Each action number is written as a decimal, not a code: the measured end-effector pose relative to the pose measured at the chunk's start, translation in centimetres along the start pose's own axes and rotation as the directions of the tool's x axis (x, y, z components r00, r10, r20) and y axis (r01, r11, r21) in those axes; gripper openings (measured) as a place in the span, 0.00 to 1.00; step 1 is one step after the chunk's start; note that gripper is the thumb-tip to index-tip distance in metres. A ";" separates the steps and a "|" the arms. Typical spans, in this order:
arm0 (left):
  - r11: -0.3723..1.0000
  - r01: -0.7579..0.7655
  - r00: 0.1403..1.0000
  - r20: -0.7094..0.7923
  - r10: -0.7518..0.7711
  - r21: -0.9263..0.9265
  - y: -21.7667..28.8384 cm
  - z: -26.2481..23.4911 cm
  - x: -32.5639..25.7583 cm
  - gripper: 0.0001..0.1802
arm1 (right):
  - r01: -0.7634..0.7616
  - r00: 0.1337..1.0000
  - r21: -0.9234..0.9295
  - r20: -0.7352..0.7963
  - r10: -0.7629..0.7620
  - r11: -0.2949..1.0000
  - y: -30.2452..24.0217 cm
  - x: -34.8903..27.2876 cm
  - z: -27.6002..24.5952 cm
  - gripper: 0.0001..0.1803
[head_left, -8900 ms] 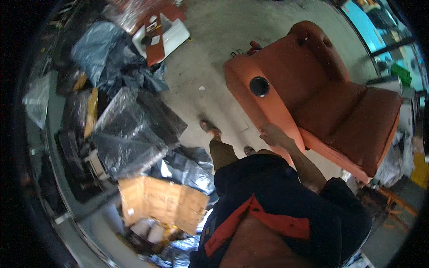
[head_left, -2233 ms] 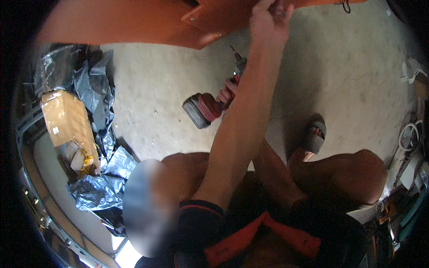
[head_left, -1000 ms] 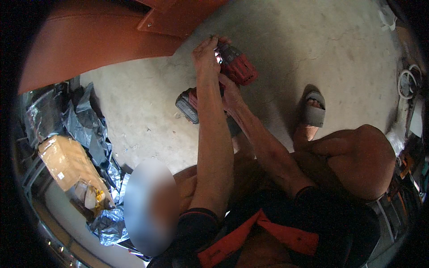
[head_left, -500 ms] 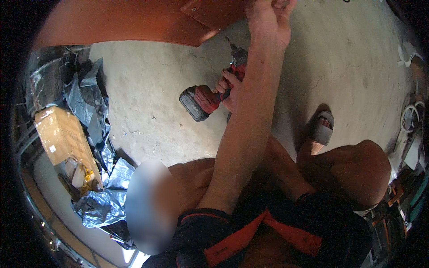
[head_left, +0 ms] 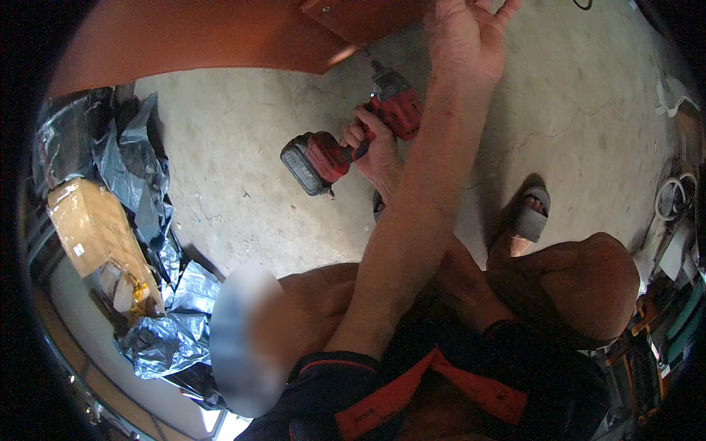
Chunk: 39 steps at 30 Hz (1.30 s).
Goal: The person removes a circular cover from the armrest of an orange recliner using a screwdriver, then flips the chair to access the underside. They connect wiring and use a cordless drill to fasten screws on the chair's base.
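Observation:
My right hand (head_left: 373,143) is closed around the grip of a red and black cordless drill (head_left: 401,110), crossing beneath my left forearm. Its black battery points toward the lower left. A thin bit at the drill's nose reaches close to the corner of a reddish-brown panel (head_left: 198,37); contact cannot be made out. My left hand (head_left: 467,40) is at the top edge of the view, beside the panel's right part. Its visible fingers are spread, but their ends are cut off, and whether they touch the panel is hidden. A small screw head (head_left: 327,9) shows on the panel.
Concrete floor (head_left: 235,132) lies beneath. A cardboard box (head_left: 95,220) and crumpled dark plastic sheeting (head_left: 132,158) line the left side. My sandalled foot (head_left: 532,214) rests at right. A white coil (head_left: 671,198) and assorted items stand along the right rim.
The drill in my right hand has shifted slightly left, with more of its body visible. My left hand has moved right, its fingers spreading. The panel appears slightly lower left in view.

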State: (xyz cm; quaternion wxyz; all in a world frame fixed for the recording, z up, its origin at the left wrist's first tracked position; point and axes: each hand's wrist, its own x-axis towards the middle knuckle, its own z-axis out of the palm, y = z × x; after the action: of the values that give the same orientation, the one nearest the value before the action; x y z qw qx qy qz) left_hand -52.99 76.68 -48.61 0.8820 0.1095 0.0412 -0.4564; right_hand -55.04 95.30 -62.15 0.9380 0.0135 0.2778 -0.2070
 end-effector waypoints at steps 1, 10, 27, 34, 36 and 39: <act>1.000 -0.005 1.000 0.006 0.006 -0.022 0.0 0.1 0.0 0.51 | -0.011 1.000 -0.006 -0.006 0.011 1.000 -0.1 0.0 0.1 0.06; 0.996 0.037 0.998 0.055 -0.033 -0.084 0.7 -0.7 0.0 0.49 | 0.007 0.998 -0.002 0.055 -0.007 1.000 0.0 0.4 -0.4 0.06; 0.994 0.015 1.000 0.024 -0.013 -0.108 1.0 -0.6 0.1 0.34 | 0.026 0.999 0.017 0.045 -0.027 1.000 0.4 1.2 -1.0 0.07; 0.990 0.010 0.999 0.032 -0.005 -0.139 1.2 -0.4 0.1 0.29 | 0.022 0.998 -0.020 0.054 -0.021 1.000 0.2 0.9 -1.0 0.07; 0.989 0.016 1.000 0.002 -0.016 -0.148 1.1 -0.4 0.0 0.28 | 0.016 0.997 -0.005 0.072 -0.016 1.000 0.1 0.8 -0.9 0.06; 0.988 0.016 0.999 -0.040 -0.022 -0.151 1.0 -0.5 0.0 0.27 | 0.012 0.998 0.000 0.062 -0.012 1.000 0.0 0.7 -0.6 0.06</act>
State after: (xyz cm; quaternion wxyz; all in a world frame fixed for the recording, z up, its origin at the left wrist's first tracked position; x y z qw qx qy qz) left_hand -52.15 77.38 -48.89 0.8824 0.0516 0.0948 -0.4579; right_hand -54.81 95.15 -63.07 0.9449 0.0054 0.2487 -0.2129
